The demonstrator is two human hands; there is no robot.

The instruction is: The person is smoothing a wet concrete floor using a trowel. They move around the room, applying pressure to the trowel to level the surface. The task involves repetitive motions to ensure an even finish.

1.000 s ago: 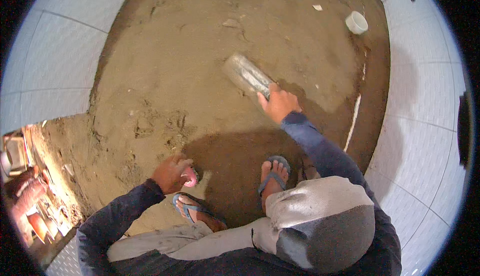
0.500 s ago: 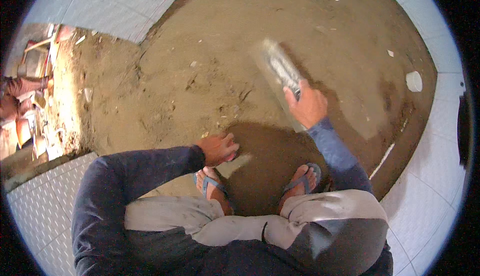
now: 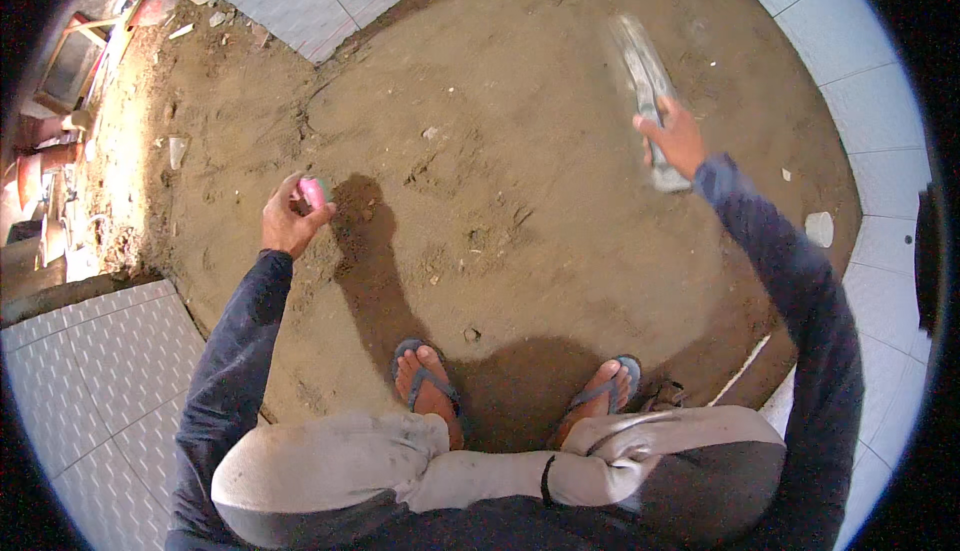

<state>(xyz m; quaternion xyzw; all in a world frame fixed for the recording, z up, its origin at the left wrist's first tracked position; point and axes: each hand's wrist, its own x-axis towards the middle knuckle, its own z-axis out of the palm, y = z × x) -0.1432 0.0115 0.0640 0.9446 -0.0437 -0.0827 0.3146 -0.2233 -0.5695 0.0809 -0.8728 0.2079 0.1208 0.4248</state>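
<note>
My right hand (image 3: 678,138) is wrapped round the handle of a long flat metal trowel (image 3: 640,56), blurred by motion, over the far right part of the sandy ground (image 3: 560,241). At the left, my left hand (image 3: 286,219) pinches a small pink thing (image 3: 314,192) with a bit of green at its edge; its kind I cannot make out. That hand is held above the ground and casts a long shadow on it. Trodden marks and small lumps dot the damp brown surface between my two hands.
Pale tiled walls (image 3: 850,81) border the sand on the right and far side. White patterned tiles (image 3: 110,371) lie at the near left. A white cup-like container (image 3: 819,229) is by the right wall. Wood and debris (image 3: 75,66) clutter the far left. My sandalled feet (image 3: 428,381) stand on the sand.
My left hand has moved from near my left foot out to the left and forward, showing the pink thing. My right hand has carried the trowel farther away and to the right.
</note>
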